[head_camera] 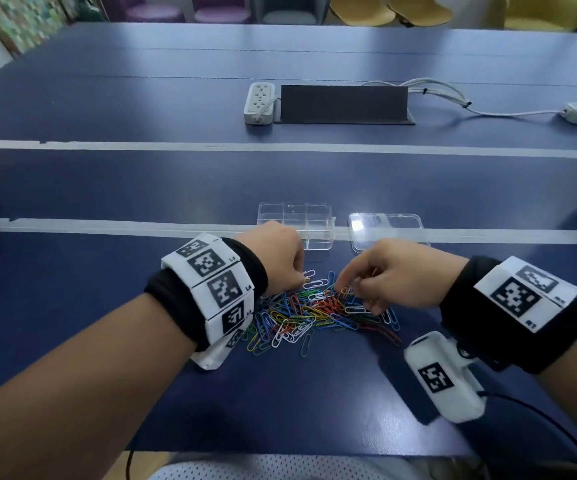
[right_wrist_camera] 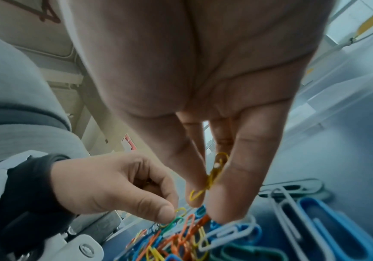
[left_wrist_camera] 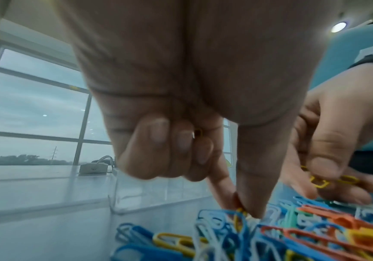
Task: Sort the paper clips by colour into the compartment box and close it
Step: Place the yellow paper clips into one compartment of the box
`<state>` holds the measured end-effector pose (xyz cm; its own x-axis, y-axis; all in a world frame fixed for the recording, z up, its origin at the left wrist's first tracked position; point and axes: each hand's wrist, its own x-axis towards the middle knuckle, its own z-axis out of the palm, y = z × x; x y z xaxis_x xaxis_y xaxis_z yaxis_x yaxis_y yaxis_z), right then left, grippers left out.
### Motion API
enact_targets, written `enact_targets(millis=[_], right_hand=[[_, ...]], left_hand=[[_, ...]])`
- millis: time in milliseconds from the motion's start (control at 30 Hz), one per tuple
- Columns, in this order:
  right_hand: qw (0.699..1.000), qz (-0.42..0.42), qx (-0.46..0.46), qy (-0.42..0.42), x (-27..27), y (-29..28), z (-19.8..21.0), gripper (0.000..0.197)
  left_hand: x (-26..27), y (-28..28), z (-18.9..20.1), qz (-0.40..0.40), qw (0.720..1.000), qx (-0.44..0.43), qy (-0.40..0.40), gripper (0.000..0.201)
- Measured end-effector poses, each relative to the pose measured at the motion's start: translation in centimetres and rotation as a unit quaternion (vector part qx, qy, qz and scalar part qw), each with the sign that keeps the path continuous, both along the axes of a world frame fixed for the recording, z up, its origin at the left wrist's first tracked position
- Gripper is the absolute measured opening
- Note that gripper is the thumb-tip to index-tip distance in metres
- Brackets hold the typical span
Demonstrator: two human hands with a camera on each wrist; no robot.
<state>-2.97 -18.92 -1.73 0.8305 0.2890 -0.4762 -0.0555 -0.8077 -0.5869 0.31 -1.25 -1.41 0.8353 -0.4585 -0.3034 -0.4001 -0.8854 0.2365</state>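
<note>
You sat at blue table (head_camera: 141, 109), pale tape stripes (head_camera: 176, 146) across it. 2 white power strips (head_camera: 259, 102), dark cable hatch (head_camera: 344, 105) mid-table. Purple, grey, yellow chairs (head_camera: 361, 10) beyond. Large window (left_wrist_camera: 36, 109) showed overcast sky; ceiling light (left_wrist_camera: 338, 26) was on.

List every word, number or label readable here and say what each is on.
"L3" and "L4": beside the markers on the left wristband.
"R1": on the right wristband.
A further label on the right wristband: too blurred.
Power strip: no legible print.
</note>
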Motion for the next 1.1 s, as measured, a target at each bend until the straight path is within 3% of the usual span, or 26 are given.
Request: enact_targets(millis=[267, 400, 533, 733, 900, 1033, 1100], right_hand=[[0.998, -0.032, 0.046, 0.008, 0.3, 0.6, -0.2, 0.023], [0.997, -0.034, -0.006, -0.065, 1.4, 1.4, 0.7, 0.027], [0.987, -0.060, -0.043, -0.144, 3.5, 2.8, 2.0, 0.031], [0.978, -0.085, -0.100, -0.161, 5.6, 4.1, 3.3, 0.037], [0.982, -0.113, -0.060, -0.135, 6.3, 4.4, 3.4, 0.043], [0.982, -0.126, -0.044, -0.131, 6.4, 4.3, 3.3, 0.047], [0.982, -0.133, -0.039, -0.128, 6.4, 3.9, 3.3, 0.048]], left_hand=[[-0.1, 1.1, -0.2, 0.038, 0.997, -0.062, 0.010, 0.015], [0.2, 1.4, 0.2, 0.067, 0.994, -0.089, 0.017, 0.002], [1.1, 0.0, 0.9, 0.069, 0.992, -0.100, -0.030, 0.019], [3.7, -2.4, 1.5, 0.049, 0.996, -0.032, -0.062, 0.028], [3.9, -3.2, 1.7, 0.031, 0.999, 0.005, -0.030, 0.036], [3.7, -3.6, 1.6, 0.050, 0.999, -0.007, 0.010, 0.051], [3.5, -3.6, 1.8, 0.057, 0.998, -0.024, 0.015, 0.048]])
